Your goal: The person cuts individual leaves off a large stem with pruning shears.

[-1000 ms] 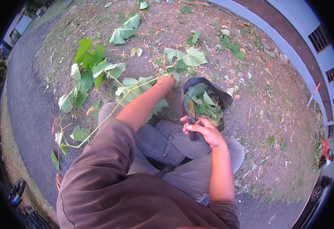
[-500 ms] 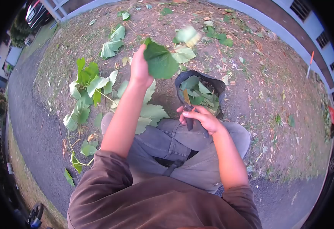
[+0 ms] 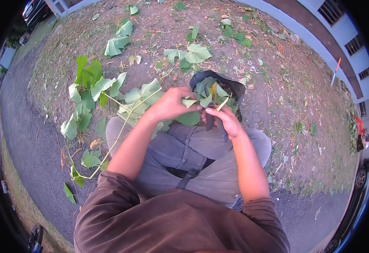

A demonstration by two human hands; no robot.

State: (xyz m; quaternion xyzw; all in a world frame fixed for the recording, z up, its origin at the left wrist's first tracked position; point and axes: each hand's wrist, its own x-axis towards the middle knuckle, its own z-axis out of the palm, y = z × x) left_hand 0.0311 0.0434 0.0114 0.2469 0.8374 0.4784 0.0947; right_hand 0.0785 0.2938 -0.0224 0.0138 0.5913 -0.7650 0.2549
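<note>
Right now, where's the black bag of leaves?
In the head view, the black bag is above and slightly right of centre, just beyond your right hand.

Vine (image 3: pixel 129 111) left of bag (image 3: pixel 235 87) — leaves (image 3: pixel 207 83) inside bag.

Looks like an outdoor yard, tbh: bare dirt (image 3: pixel 277 101) and thin grass (image 3: pixel 319 168) are edged by tarmac (image 3: pixel 20 105), a building (image 3: pixel 342 31) with windows (image 3: pixel 331 12) is set alongside, and a car (image 3: pixel 35 10) can be spotted far off. Home or business can't be told.
</note>
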